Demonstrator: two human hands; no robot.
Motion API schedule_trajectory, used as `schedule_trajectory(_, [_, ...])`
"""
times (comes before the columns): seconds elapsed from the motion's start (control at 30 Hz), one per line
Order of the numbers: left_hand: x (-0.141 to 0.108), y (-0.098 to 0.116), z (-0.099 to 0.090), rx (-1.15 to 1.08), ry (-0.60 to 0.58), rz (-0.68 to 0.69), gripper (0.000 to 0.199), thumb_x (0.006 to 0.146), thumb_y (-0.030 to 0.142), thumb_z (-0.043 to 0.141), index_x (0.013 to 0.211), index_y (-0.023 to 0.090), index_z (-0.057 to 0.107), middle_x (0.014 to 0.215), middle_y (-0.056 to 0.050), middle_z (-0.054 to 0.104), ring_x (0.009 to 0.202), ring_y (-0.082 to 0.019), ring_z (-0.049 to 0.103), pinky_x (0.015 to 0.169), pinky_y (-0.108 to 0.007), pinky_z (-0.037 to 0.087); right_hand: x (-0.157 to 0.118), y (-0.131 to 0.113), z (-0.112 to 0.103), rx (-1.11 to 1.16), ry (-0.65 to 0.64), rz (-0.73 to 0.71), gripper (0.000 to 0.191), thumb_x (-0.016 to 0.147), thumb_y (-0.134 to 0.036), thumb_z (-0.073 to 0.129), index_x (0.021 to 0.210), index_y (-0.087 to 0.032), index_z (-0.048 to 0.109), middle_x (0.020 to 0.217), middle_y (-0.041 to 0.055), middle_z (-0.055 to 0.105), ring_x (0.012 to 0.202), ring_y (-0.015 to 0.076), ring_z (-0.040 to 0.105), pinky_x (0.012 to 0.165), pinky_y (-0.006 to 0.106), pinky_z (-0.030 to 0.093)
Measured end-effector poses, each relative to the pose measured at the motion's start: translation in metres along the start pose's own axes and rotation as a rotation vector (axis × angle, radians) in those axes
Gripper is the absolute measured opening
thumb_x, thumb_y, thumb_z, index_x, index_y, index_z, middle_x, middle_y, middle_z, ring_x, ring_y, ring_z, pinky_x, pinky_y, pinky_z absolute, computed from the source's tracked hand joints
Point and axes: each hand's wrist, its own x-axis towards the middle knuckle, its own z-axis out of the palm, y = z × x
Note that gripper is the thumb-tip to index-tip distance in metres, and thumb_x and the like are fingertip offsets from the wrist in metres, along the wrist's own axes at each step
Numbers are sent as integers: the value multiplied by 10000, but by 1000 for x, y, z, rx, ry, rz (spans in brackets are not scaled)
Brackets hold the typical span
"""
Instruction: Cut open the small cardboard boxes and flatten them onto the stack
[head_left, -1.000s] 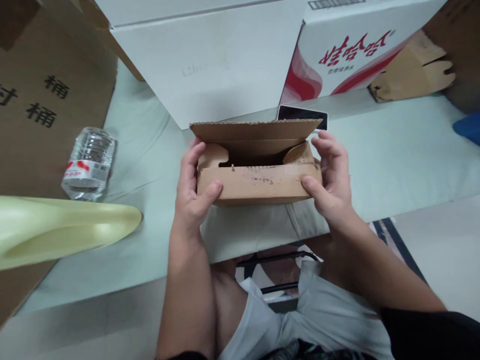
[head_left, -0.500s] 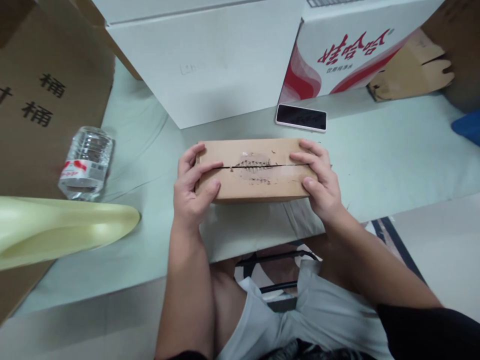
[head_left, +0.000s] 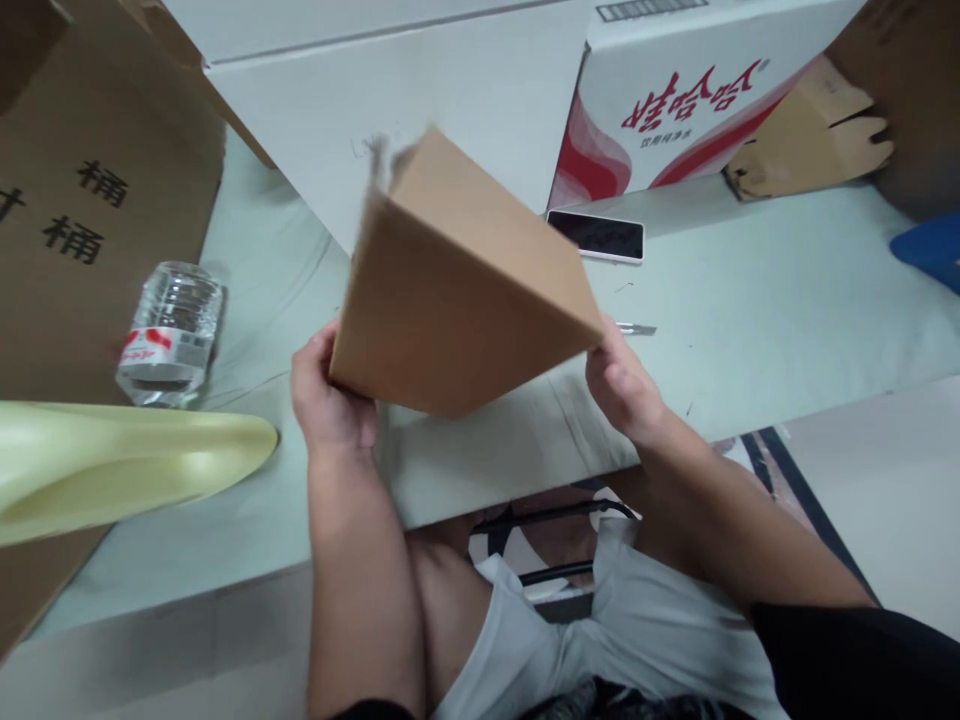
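Observation:
A plain brown cardboard box point(head_left: 465, 290) is tilted up above the table between my hands, its far left edge blurred by motion. Around its lower left corner is closed my left hand point(head_left: 330, 390), the fingertips partly hidden behind the cardboard. At the right corner my right hand point(head_left: 622, 380) grips the box, most of its fingers out of sight behind it. A thin metal blade, like that of a utility knife point(head_left: 637, 328), lies on the table just beyond my right hand.
A phone point(head_left: 607, 236) lies near the white carton point(head_left: 675, 120) with red lettering. Another white carton point(head_left: 300, 120) stands behind the box. To the left are a clear water bottle point(head_left: 171, 330), a pale yellow curved object point(head_left: 150, 450) and a large brown carton point(head_left: 112, 320).
The box has been lifted and turned from lying flat, so its taped seam no longer faces me. My left hand has shifted left and down. The metal blade has come into view.

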Motion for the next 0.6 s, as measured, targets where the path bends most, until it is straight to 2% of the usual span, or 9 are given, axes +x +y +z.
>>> schedule_trajectory(0.07, [-7,0,9,-27,-67,-175,676,927,813,425,961,233,771,1078,-53,822,1322,-381,658,1086,-530,565,1,-12,0,-157,-29,-73,690,950,-752,505,1511,-351,529,1662,34,530,1655,323,325,1357,615,284])
schedule_trajectory(0.1, [-11,0,14,-14,-107,-248,764,887,889,424,982,217,778,1113,-89,821,1345,-408,647,1087,-553,568,2,-16,-1,-209,-50,-75,667,952,-727,539,1508,-360,534,1699,26,481,1672,323,281,1368,628,247])
schedule_trajectory(0.17, [-17,-2,22,27,-159,-329,788,832,919,526,1116,231,787,1257,-112,794,1406,-403,617,1122,-556,553,2,-23,-2,-240,-78,-58,651,964,-673,577,1541,-383,499,1770,16,356,1675,318,272,1355,638,274])
schedule_trajectory(0.23, [-21,-4,26,64,-194,-363,739,816,893,606,1189,280,778,1316,-103,777,1385,-372,645,1108,-532,570,2,-28,-3,-217,-65,-63,637,983,-634,576,1569,-414,459,1788,7,310,1664,304,305,1325,632,347])
schedule_trajectory(0.33, [-24,-6,26,121,-303,-465,752,771,950,582,1013,272,801,1085,-126,831,1111,-368,778,885,-500,661,1,-34,-6,-227,-5,-119,542,985,-603,589,1495,-423,548,1725,-8,436,1647,306,346,1337,658,316])
schedule_trajectory(0.43, [-26,-2,25,269,-485,-634,810,759,983,530,823,217,785,810,-151,805,754,-342,784,616,-442,631,1,-37,-9,-267,58,-89,422,1003,-599,554,1334,-372,684,1642,4,553,1617,328,401,1332,680,305])
schedule_trajectory(0.5, [-26,2,26,461,-540,-622,786,799,938,538,745,189,768,726,-156,772,638,-322,743,589,-438,603,2,-37,-10,-280,72,-48,383,1011,-578,556,1247,-336,735,1628,27,569,1582,335,457,1303,661,368])
schedule_trajectory(0.53, [-25,4,28,557,-507,-563,750,815,899,564,742,179,765,729,-159,766,652,-328,740,635,-462,610,2,-37,-9,-284,61,-38,372,1007,-565,573,1228,-323,749,1628,42,569,1562,335,486,1288,643,398])
schedule_trajectory(0.6, [-25,9,33,692,-313,-378,669,838,823,607,882,177,779,884,-167,788,861,-367,762,841,-540,613,2,-35,-8,-296,3,-37,378,997,-554,604,1237,-305,758,1630,70,564,1535,332,520,1270,611,433])
